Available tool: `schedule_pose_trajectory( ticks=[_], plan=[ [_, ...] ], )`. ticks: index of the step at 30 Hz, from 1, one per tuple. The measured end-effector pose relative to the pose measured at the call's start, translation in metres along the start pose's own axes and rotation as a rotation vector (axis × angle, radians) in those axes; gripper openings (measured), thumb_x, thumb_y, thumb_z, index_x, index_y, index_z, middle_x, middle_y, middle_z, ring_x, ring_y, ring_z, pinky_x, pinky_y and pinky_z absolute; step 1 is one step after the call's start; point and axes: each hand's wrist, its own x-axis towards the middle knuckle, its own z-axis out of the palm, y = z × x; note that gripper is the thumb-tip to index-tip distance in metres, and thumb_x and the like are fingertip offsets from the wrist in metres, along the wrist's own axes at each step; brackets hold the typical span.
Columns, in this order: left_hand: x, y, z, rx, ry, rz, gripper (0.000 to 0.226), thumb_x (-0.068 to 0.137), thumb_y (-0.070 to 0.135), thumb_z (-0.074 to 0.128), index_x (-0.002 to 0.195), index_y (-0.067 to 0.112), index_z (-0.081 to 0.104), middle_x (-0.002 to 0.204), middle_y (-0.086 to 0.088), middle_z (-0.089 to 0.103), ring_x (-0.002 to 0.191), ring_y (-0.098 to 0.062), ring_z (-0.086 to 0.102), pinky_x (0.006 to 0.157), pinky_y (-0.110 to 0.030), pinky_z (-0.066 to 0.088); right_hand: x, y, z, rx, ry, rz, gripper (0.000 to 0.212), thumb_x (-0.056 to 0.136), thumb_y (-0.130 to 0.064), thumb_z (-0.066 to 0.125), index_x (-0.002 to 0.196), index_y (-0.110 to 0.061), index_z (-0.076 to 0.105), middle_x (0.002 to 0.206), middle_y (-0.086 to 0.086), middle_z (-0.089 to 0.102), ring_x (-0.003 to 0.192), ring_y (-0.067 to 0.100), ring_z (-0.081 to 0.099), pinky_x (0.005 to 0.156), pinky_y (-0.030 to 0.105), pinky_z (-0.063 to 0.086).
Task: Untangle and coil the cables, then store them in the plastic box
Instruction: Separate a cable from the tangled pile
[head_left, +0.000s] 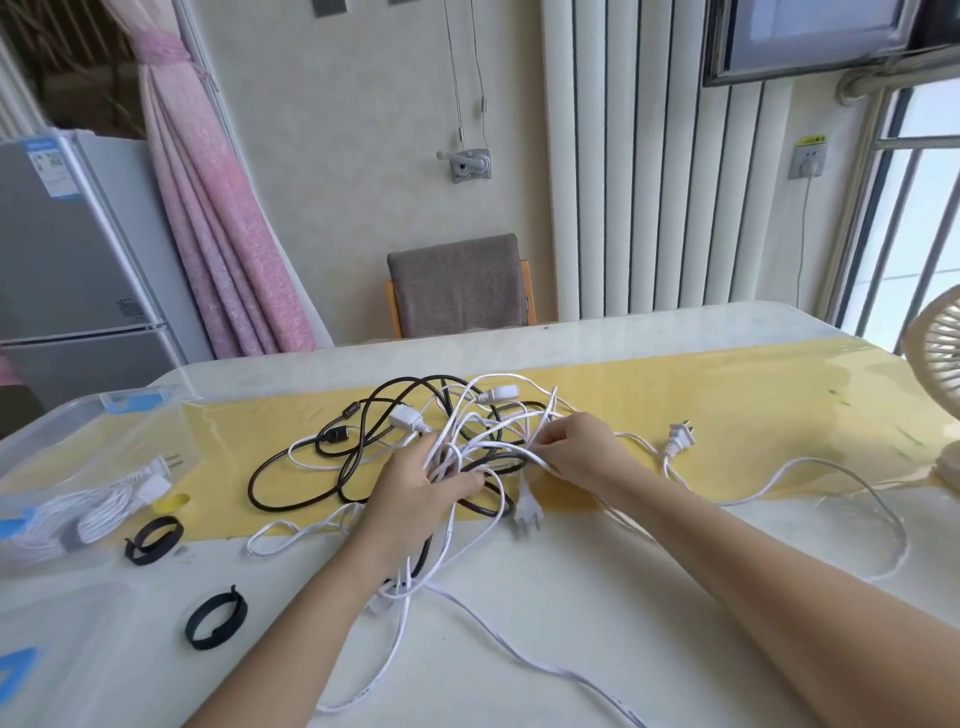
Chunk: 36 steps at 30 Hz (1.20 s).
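Note:
A tangle of white cables (488, 431) and a black cable (291, 493) lies on the yellow mat in the middle of the table. My left hand (421, 493) grips a bunch of white loops at the tangle's near side. My right hand (582, 447) pinches a white strand at the tangle's right. A white plug (680, 436) lies to the right, another (530, 514) just below the hands. The clear plastic box (78, 431) stands at the left and holds a coiled white cable (104, 506).
Two black strap loops (154, 540) (215, 621) lie near the box on the white table (571, 597). A cream fan (935, 374) stands at the right edge. A grey chair (460, 286) sits behind the table, a fridge (67, 270) at far left.

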Motion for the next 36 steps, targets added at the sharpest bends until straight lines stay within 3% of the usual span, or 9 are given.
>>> schedule_pose_trajectory(
  ticks=[3, 5, 12, 16, 19, 22, 28, 31, 36],
  plan=[
    [0.004, 0.001, -0.012, 0.069, -0.024, 0.044, 0.042, 0.069, 0.035, 0.073, 0.081, -0.001, 0.055, 0.068, -0.001, 0.051, 0.066, -0.012, 0.047, 0.068, -0.027, 0.038, 0.0, -0.011, -0.027, 0.635, -0.164, 0.04, 0.022, 0.096, -0.005, 0.05, 0.075, -0.008, 0.052, 0.067, 0.007, 0.065, 0.062, 0.015, 0.061, 0.061, 0.022, 0.05],
    [0.005, 0.002, -0.022, 0.084, -0.035, 0.03, 0.019, 0.078, 0.018, 0.074, 0.082, 0.004, 0.061, 0.063, 0.007, 0.057, 0.062, -0.006, 0.054, 0.067, -0.02, 0.043, 0.002, -0.012, -0.046, 0.794, -0.215, 0.018, 0.021, 0.099, -0.008, 0.045, 0.078, -0.009, 0.049, 0.066, 0.008, 0.064, 0.068, 0.021, 0.066, 0.071, 0.033, 0.055],
    [-0.002, 0.009, -0.036, 0.305, -0.368, -0.068, 0.033, 0.063, 0.036, 0.078, 0.09, 0.022, 0.065, 0.076, 0.006, 0.065, 0.073, -0.01, 0.056, 0.075, -0.031, 0.046, 0.007, -0.005, -0.043, 0.864, -0.104, 0.071, 0.023, 0.099, -0.008, 0.045, 0.077, -0.012, 0.048, 0.062, 0.002, 0.036, 0.046, 0.01, 0.035, 0.044, 0.021, 0.044],
    [-0.013, 0.014, -0.033, 0.265, -0.523, -0.1, 0.032, 0.075, 0.012, 0.079, 0.103, 0.024, 0.065, 0.095, 0.019, 0.071, 0.09, 0.003, 0.064, 0.084, -0.015, 0.048, -0.001, 0.002, -0.038, 0.797, -0.287, 0.067, 0.018, 0.099, -0.012, 0.048, 0.084, -0.007, 0.058, 0.077, 0.011, 0.064, 0.067, 0.019, 0.062, 0.078, 0.034, 0.056],
    [-0.014, 0.015, -0.021, 0.386, -0.413, -0.039, 0.022, 0.075, 0.012, 0.074, 0.088, 0.027, 0.065, 0.079, 0.025, 0.068, 0.073, 0.01, 0.061, 0.07, -0.01, 0.045, -0.004, -0.003, -0.04, 0.536, -0.282, 0.089, 0.028, 0.1, -0.012, 0.046, 0.08, 0.0, 0.061, 0.078, 0.014, 0.065, 0.068, 0.021, 0.065, 0.076, 0.033, 0.054],
    [-0.014, 0.011, -0.007, 0.559, -0.31, 0.069, 0.018, 0.071, 0.018, 0.069, 0.073, 0.031, 0.057, 0.068, 0.017, 0.06, 0.06, 0.004, 0.053, 0.054, -0.011, 0.037, -0.008, -0.012, -0.039, 0.468, -0.181, 0.146, 0.035, 0.103, -0.019, 0.039, 0.074, -0.004, 0.051, 0.061, 0.009, 0.051, 0.045, 0.018, 0.055, 0.064, 0.035, 0.057],
    [-0.002, 0.004, -0.018, 0.708, -0.172, 0.115, 0.025, 0.065, 0.032, 0.061, 0.09, 0.038, 0.06, 0.085, 0.013, 0.063, 0.08, -0.011, 0.056, 0.067, -0.028, 0.046, -0.003, -0.028, -0.061, 0.401, -0.128, -0.015, 0.036, 0.104, -0.027, 0.034, 0.075, -0.011, 0.048, 0.043, -0.01, 0.028, 0.039, 0.008, 0.019, 0.037, 0.017, 0.02],
    [0.003, 0.001, -0.019, 0.734, -0.192, 0.067, 0.024, 0.074, 0.025, 0.066, 0.096, 0.021, 0.057, 0.092, 0.007, 0.059, 0.083, -0.015, 0.055, 0.072, -0.028, 0.046, 0.003, -0.023, -0.068, 0.361, -0.076, -0.063, 0.035, 0.103, -0.027, 0.037, 0.078, -0.01, 0.054, 0.045, -0.01, 0.028, 0.044, 0.01, 0.019, 0.04, 0.017, 0.02],
    [0.008, -0.002, -0.017, 0.628, -0.313, -0.024, 0.024, 0.073, 0.021, 0.063, 0.096, 0.021, 0.057, 0.096, 0.007, 0.062, 0.083, -0.012, 0.057, 0.075, -0.025, 0.046, 0.009, -0.016, -0.067, 0.398, -0.161, -0.018, 0.03, 0.101, -0.019, 0.044, 0.081, -0.006, 0.063, 0.055, -0.003, 0.031, 0.047, 0.009, 0.027, 0.046, 0.02, 0.022]
  ],
)
